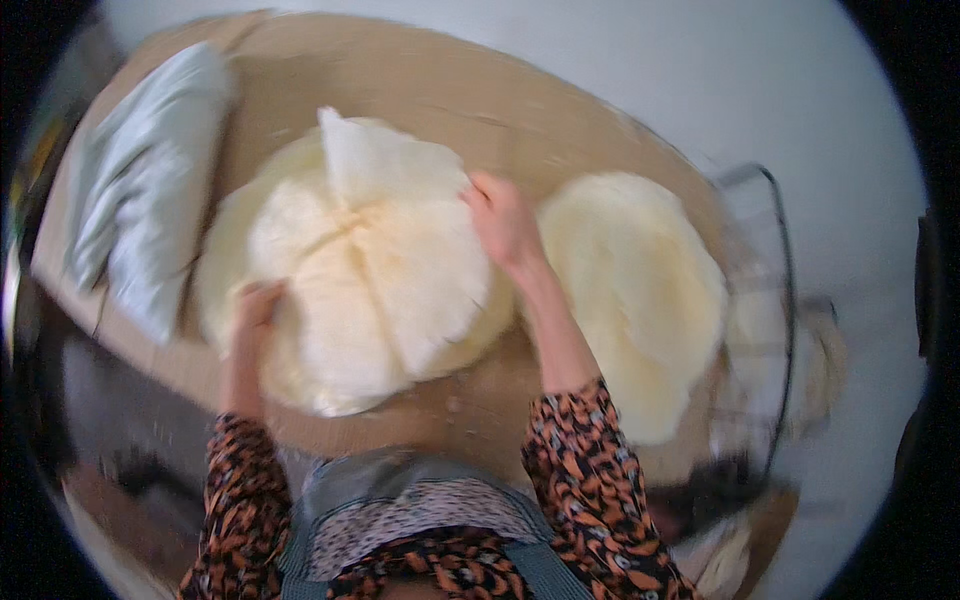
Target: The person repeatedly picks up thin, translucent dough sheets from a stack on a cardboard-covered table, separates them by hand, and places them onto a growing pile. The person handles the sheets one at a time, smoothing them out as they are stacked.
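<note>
A stack of thin, round, pale sheets (232, 217), flatbread or rolled dough, lies on the brown table surface. On top of it rests a folded white sheet (412, 285), with creases meeting near its middle and one pointed flap standing up at the far side. My right hand (501, 217) pinches the right edge of this sheet. At its left side my left hand (259, 304) is closed on a sheet's edge, blurred by motion; its fingertips are partly hidden. A second pile of pale round sheets (630, 292) lies to the right of my right forearm.
A bundled white cloth or bag (154, 187) lies along the table's left side. The brown tabletop (405, 71) curves away at the back. At the right edge stands a dark-rimmed wire basket (787, 300) with pale contents, blurred.
</note>
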Available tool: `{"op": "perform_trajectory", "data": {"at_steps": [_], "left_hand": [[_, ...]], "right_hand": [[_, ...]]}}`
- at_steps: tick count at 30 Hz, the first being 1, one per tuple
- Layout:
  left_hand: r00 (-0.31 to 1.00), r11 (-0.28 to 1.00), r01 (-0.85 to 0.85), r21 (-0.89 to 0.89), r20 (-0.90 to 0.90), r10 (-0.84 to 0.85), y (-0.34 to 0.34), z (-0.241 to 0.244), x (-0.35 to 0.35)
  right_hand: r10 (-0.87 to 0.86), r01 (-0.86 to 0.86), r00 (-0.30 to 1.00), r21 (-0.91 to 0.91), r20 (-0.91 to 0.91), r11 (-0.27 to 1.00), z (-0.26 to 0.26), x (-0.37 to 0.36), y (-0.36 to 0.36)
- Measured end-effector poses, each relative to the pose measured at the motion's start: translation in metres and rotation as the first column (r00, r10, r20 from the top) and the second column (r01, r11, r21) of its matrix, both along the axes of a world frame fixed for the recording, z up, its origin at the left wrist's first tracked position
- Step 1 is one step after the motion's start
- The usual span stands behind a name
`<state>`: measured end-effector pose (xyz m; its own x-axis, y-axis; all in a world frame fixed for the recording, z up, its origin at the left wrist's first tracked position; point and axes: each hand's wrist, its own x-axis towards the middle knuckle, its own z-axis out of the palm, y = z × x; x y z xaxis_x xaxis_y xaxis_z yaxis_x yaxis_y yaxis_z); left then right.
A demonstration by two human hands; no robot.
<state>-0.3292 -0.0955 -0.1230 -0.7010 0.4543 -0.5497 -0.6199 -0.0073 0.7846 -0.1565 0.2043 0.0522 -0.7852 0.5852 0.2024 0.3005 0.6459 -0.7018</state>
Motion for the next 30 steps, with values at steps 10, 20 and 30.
{"op": "perform_trajectory", "data": {"at_steps": [10,20,30], "left_hand": [[0.968,0.955,0.204,-0.216,-0.099,-0.23,-0.052,-0.043,-0.075],[0.485,0.854,0.136,-0.503,-0.717,-0.5,0.08,0.156,-0.042],[-0.712,0.758,0.194,-0.622,-0.621,-0.328,0.321,0.218,0.231]], "right_hand": [[-0.659,0.649,0.733,-0.115,-0.171,0.752,0.107,0.241,0.169],[-0.912,0.924,0.374,0.016,0.169,0.382,-0.127,0.457,0.139],[-0.945,0.846,0.309,0.422,0.11,0.326,-0.045,0.497,0.102]]}}
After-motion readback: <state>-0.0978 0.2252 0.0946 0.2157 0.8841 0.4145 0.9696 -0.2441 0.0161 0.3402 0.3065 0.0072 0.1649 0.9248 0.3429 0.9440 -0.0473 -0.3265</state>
